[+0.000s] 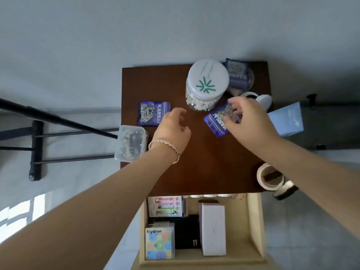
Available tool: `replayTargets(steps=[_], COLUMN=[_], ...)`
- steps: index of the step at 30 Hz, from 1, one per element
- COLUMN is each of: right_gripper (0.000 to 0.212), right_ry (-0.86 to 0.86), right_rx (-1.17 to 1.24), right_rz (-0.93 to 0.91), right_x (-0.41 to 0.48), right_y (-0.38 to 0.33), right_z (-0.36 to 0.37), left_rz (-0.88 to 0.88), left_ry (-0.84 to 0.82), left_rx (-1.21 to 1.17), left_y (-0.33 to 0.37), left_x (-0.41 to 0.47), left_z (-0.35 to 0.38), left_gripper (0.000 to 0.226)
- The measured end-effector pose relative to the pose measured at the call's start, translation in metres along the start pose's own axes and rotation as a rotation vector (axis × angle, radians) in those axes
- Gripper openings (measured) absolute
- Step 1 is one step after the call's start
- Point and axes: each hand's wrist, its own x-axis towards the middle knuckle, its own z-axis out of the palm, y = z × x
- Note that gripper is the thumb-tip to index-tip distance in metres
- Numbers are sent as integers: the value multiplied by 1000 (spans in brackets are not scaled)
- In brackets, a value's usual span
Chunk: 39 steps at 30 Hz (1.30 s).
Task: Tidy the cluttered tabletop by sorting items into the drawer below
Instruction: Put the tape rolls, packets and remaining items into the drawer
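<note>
A dark wooden tabletop carries several items. My right hand grips a purple Kansai bag of metal chain just in front of a round jar with a white lid. My left hand hovers open, fingers apart, beside another purple Kansai bag lying flat at the left. A third purple bag rests at the back right. Below the table's front edge the beige drawer stands open, holding a Hydron box, a black box, a white box and a clear packet.
A clear plastic box of beads overhangs the table's left edge. Tape rolls sit at the front right corner. A white cup and a light blue box stand at the right. A black metal rack is on the floor at left.
</note>
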Motion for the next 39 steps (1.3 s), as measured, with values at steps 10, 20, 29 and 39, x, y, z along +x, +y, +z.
replayTargets(steps=[10, 20, 29, 39], right_gripper=[105, 99, 104, 116], right_ry=[-31, 21, -41, 114], right_rx=[-280, 117, -128, -214], right_rz=[-96, -221, -146, 347], right_x=[91, -32, -109, -133], right_y=[-36, -19, 17, 90], right_z=[22, 9, 25, -24], left_rz=[-89, -375, -372, -448], left_ry=[99, -338, -375, -301], left_rx=[-42, -933, -677, -329], left_y=[13, 41, 25, 16], left_x=[27, -20, -69, -90], left_z=[-17, -18, 30, 56], left_gripper=[38, 24, 8, 6])
